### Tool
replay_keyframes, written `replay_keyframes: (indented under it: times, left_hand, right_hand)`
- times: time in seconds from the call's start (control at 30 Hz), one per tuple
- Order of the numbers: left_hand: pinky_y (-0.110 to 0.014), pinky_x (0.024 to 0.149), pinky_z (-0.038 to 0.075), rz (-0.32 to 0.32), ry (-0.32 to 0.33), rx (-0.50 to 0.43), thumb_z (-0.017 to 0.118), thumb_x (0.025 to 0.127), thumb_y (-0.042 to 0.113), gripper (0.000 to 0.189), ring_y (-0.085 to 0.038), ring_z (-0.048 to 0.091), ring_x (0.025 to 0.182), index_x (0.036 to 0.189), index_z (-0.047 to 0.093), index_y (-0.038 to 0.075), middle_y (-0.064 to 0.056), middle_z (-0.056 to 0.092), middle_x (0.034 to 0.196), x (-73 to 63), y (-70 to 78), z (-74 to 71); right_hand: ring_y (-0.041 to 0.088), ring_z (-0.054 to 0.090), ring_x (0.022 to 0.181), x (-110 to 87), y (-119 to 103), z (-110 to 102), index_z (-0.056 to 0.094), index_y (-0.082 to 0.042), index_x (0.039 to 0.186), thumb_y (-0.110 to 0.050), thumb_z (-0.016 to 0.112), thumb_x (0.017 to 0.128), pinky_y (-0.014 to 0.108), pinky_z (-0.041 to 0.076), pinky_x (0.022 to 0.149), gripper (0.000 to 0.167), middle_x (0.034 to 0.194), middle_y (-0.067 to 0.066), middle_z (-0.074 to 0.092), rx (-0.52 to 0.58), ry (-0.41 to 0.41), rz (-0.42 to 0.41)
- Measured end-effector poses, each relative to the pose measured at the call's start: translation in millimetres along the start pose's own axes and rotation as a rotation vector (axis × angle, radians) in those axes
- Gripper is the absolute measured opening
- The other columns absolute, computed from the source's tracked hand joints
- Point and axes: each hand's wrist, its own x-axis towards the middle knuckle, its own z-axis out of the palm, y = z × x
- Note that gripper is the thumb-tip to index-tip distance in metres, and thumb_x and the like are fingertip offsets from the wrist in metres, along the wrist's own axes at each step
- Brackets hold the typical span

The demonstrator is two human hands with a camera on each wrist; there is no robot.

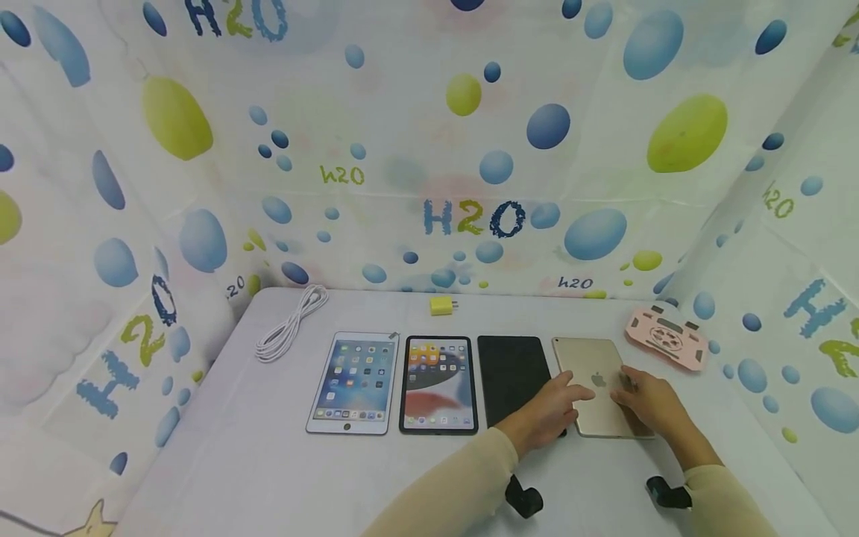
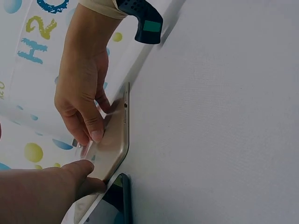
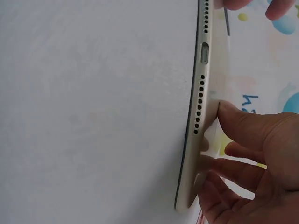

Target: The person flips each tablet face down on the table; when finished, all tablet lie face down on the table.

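A gold tablet (image 1: 593,352) lies face down at the right end of a row, its apple logo upward. My left hand (image 1: 545,410) reaches over its left edge, fingers extended onto the gold back. The right hand (image 1: 652,403) rests its thumb and fingertips on the back near the right edge. The right wrist view shows the tablet's bottom edge (image 3: 204,53) with a charging port and speaker holes; thumb and fingers touch the back beside it. A black tablet (image 1: 510,369), dark side up, lies just left, partly covered by my left hand.
Two lit tablets, one white-framed (image 1: 356,384) and one black-framed (image 1: 438,384), lie to the left. Behind are a coiled white cable (image 1: 290,328) and a yellow charger plug (image 1: 441,306). A pink device (image 1: 666,337) sits at the right back. Patterned cloth (image 1: 403,253) surrounds the table.
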Motion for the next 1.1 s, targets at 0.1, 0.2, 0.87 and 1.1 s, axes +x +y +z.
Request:
replay_keyframes:
  times: [0.1, 0.2, 0.87, 1.1]
  left_hand:
    - [-0.052, 0.123, 0.025, -0.002, -0.003, -0.003, 0.064, 0.094, 0.015, 0.08, -0.038, 0.02, 0.154, 0.16, 0.022, 0.001, -0.021, 0.016, 0.167, -1.5, -0.6, 0.7]
    - [-0.05, 0.119, 0.033, 0.004, 0.019, 0.0, 0.065, 0.094, 0.016, 0.076, -0.039, 0.031, 0.149, 0.159, 0.027, 0.002, -0.023, 0.029, 0.162, -7.0, 0.3, -0.6]
    - [-0.049, 0.111, 0.045, 0.077, 0.233, 0.132, 0.058, 0.1, 0.022, 0.06, -0.039, 0.051, 0.132, 0.155, 0.039, 0.007, -0.022, 0.046, 0.15, -89.6, 34.4, -103.6]
    - [-0.058, 0.118, 0.032, 0.021, 0.236, 0.208, 0.058, 0.099, 0.022, 0.062, -0.045, 0.038, 0.144, 0.156, 0.037, 0.008, -0.024, 0.032, 0.16, -88.7, 42.1, -102.7]
  right_hand:
    - [0.059, 0.043, 0.131, -2.0, 2, 3, 0.046, 0.016, 0.141, -0.024, 0.072, 0.095, 0.069, 0.038, 0.105, 0.066, 0.141, 0.04, 0.047, 0.004, 0.02, -0.012]
    - [0.059, 0.044, 0.131, -1.9, 3, 5, 0.048, 0.016, 0.139, -0.025, 0.07, 0.096, 0.069, 0.038, 0.105, 0.064, 0.141, 0.039, 0.048, 0.005, 0.035, -0.034]
    - [0.06, 0.039, 0.134, -22.0, -24, 2, 0.043, 0.01, 0.146, -0.026, 0.069, 0.096, 0.071, 0.036, 0.106, 0.067, 0.146, 0.04, 0.042, 0.067, 0.008, -0.041]
    - [0.054, 0.046, 0.134, -24.5, -65, 5, 0.035, -0.002, 0.156, -0.039, 0.062, 0.102, 0.067, 0.047, 0.1, 0.071, 0.151, 0.033, 0.042, 0.369, -0.026, -0.096]
